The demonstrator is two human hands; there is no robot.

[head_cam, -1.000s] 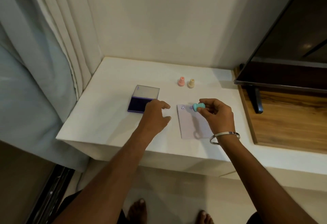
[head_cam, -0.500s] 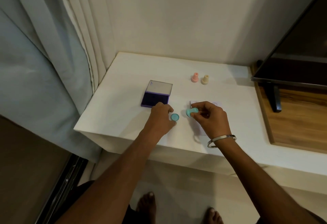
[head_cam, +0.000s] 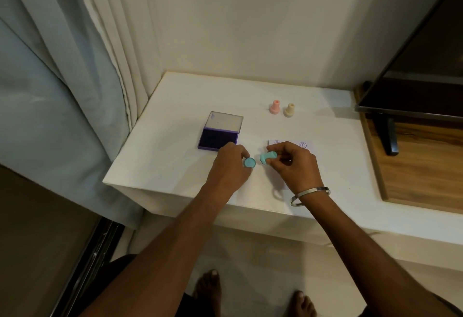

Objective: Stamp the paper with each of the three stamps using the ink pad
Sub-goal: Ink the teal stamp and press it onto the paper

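Note:
My right hand (head_cam: 294, 166) grips a teal stamp (head_cam: 267, 157) held sideways, its face pointing left. My left hand (head_cam: 230, 166) holds the stamp's round teal cap (head_cam: 249, 162) between its fingertips, a short gap from the stamp. Under my right hand lies the paper (head_cam: 308, 144); two round stamp prints show along its far edge. The purple ink pad (head_cam: 220, 135) sits open just beyond my left hand, lid tilted up. A pink stamp (head_cam: 274, 107) and a cream stamp (head_cam: 289, 110) stand upright side by side further back.
All of this rests on a white ledge (head_cam: 162, 156) whose front edge is near my wrists. Curtains (head_cam: 62, 91) hang at the left. A dark TV (head_cam: 413, 71) on its stand sits on a wooden surface (head_cam: 421, 166) at the right. My bare feet show below.
My left hand left the ink pad and picked up the teal cap. My right hand carried the teal stamp left, off the paper, toward the cap. The view shifted left.

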